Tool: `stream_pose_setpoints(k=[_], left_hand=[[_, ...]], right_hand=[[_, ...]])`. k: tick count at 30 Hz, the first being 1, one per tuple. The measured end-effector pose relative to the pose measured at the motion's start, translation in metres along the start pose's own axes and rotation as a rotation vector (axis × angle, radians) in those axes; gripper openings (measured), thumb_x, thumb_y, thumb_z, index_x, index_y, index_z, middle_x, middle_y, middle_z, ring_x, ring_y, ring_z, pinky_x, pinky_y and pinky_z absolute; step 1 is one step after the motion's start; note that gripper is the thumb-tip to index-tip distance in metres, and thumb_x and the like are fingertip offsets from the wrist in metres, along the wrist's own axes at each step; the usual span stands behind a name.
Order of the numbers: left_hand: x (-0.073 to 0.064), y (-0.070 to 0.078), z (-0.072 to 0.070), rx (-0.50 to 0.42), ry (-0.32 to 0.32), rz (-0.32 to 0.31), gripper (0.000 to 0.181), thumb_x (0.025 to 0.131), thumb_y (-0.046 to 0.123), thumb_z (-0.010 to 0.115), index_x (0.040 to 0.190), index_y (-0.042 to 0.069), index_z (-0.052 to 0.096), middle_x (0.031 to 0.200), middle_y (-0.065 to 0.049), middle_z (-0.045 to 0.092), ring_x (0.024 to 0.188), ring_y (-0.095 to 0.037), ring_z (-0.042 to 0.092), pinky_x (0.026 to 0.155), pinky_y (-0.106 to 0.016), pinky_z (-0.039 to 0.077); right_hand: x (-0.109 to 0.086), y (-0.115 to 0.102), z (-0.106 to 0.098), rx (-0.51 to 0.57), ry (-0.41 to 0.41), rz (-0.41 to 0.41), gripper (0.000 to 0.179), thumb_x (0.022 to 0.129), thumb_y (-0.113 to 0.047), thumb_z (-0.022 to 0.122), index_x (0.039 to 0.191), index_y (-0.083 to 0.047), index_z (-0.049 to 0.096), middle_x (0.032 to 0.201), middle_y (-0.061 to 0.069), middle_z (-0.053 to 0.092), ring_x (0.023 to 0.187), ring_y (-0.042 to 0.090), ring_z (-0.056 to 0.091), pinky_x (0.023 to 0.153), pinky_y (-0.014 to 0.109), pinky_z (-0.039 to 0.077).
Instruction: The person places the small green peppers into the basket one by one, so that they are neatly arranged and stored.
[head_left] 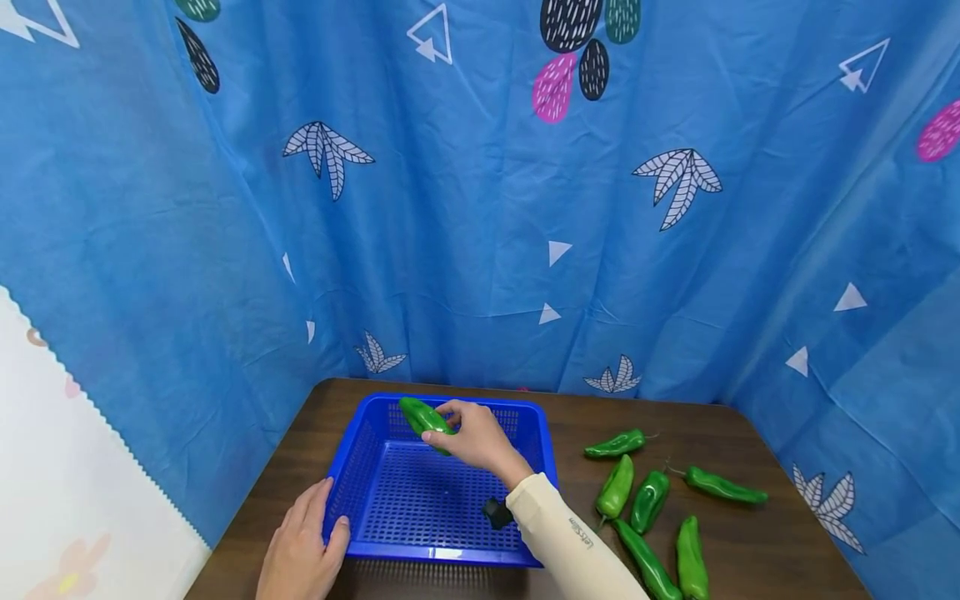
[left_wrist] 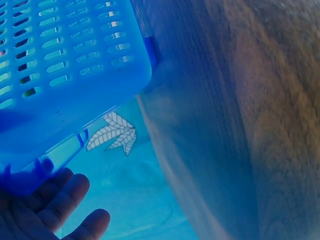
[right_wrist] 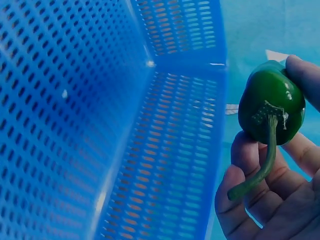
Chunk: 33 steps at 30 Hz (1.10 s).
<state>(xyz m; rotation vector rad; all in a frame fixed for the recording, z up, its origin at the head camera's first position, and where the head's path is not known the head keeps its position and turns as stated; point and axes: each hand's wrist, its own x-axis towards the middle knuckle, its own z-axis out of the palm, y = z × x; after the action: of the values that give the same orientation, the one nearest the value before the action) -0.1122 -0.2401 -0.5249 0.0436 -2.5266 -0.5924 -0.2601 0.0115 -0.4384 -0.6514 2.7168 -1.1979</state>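
My right hand (head_left: pixel 474 435) holds a green pepper (head_left: pixel 424 419) over the far part of a blue plastic basket (head_left: pixel 442 553). In the right wrist view the pepper (right_wrist: pixel 271 100) shows its curved stem toward the camera, pinched between thumb and fingers beside the basket's slotted wall (right_wrist: pixel 165 150). My left hand (head_left: pixel 302 542) rests at the basket's near left corner, fingers fairly straight along the rim. Seen from the left wrist, the fingers (left_wrist: pixel 70 197) of that hand lie against the basket's rim, just under its perforated side (left_wrist: pixel 75 65).
Several green peppers lie on the brown wooden table (head_left: pixel 570 542) to the right of the basket, among them a long pepper (head_left: pixel 723 485) farthest right and a lighter pepper (head_left: pixel 616 487) closer in. A blue patterned curtain (head_left: pixel 480 250) hangs behind the table.
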Motion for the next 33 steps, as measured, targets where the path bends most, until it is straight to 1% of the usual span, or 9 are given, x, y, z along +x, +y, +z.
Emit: stream_pose_setpoints(k=[4,11,15,18,23,28,33], left_hand=[[0.0,-0.001,0.0,-0.01,0.0,0.005,0.056,0.087,0.019,0.068,0.138,0.0,0.055,0.133,-0.018,0.058,0.114,-0.042,0.061,0.083,-0.063,0.051],[0.001,0.0,-0.002,-0.026,-0.063,-0.036,0.056,0.092,0.02,0.065,0.143,0.002,0.05,0.137,-0.018,0.055,0.116,-0.043,0.061,0.086,-0.062,0.051],[-0.001,-0.002,-0.002,-0.026,-0.065,-0.034,0.056,0.091,0.019,0.066,0.143,0.003,0.051,0.137,-0.018,0.056,0.115,-0.042,0.062,0.086,-0.062,0.051],[0.0,-0.002,-0.001,-0.026,-0.066,-0.038,0.056,0.091,0.019,0.066,0.143,0.003,0.05,0.137,-0.017,0.055,0.116,-0.042,0.061,0.087,-0.062,0.051],[0.0,0.0,0.001,-0.032,-0.056,-0.035,0.057,0.091,0.019,0.066,0.144,0.004,0.05,0.138,-0.016,0.055,0.119,-0.041,0.06,0.088,-0.062,0.051],[-0.001,-0.001,0.001,-0.032,-0.049,-0.04,0.057,0.09,0.017,0.065,0.143,0.004,0.051,0.138,-0.015,0.055,0.119,-0.041,0.059,0.089,-0.062,0.05],[-0.001,-0.001,0.001,-0.03,-0.046,-0.034,0.057,0.09,0.017,0.065,0.143,0.004,0.051,0.138,-0.015,0.055,0.119,-0.04,0.059,0.089,-0.062,0.05]], right_hand=[[0.008,0.005,0.011,0.047,-0.035,0.003,0.052,0.089,-0.044,0.073,0.13,-0.014,0.065,0.106,0.007,0.072,0.08,0.012,0.067,0.063,0.027,0.057],[0.019,0.014,0.032,0.058,-0.077,0.019,0.049,0.086,-0.042,0.077,0.126,-0.014,0.068,0.097,0.004,0.073,0.076,0.01,0.066,0.062,0.027,0.056],[0.022,0.016,0.042,0.073,-0.089,0.044,0.048,0.085,-0.04,0.078,0.123,-0.011,0.069,0.095,0.004,0.071,0.074,0.011,0.065,0.061,0.028,0.056],[0.024,0.018,0.047,0.062,-0.098,0.056,0.048,0.084,-0.039,0.079,0.122,-0.011,0.069,0.097,0.006,0.071,0.078,0.013,0.066,0.065,0.029,0.057],[0.026,0.03,0.057,0.019,-0.093,0.081,0.047,0.082,-0.037,0.082,0.12,-0.013,0.07,0.101,0.005,0.072,0.087,0.016,0.065,0.073,0.033,0.057],[0.027,0.038,0.068,0.054,-0.087,0.123,0.044,0.08,-0.033,0.084,0.117,-0.011,0.071,0.097,0.005,0.071,0.085,0.017,0.063,0.069,0.034,0.055],[0.03,0.04,0.073,0.023,-0.054,0.111,0.044,0.078,-0.032,0.085,0.114,-0.011,0.072,0.095,0.005,0.071,0.085,0.017,0.063,0.071,0.034,0.054]])
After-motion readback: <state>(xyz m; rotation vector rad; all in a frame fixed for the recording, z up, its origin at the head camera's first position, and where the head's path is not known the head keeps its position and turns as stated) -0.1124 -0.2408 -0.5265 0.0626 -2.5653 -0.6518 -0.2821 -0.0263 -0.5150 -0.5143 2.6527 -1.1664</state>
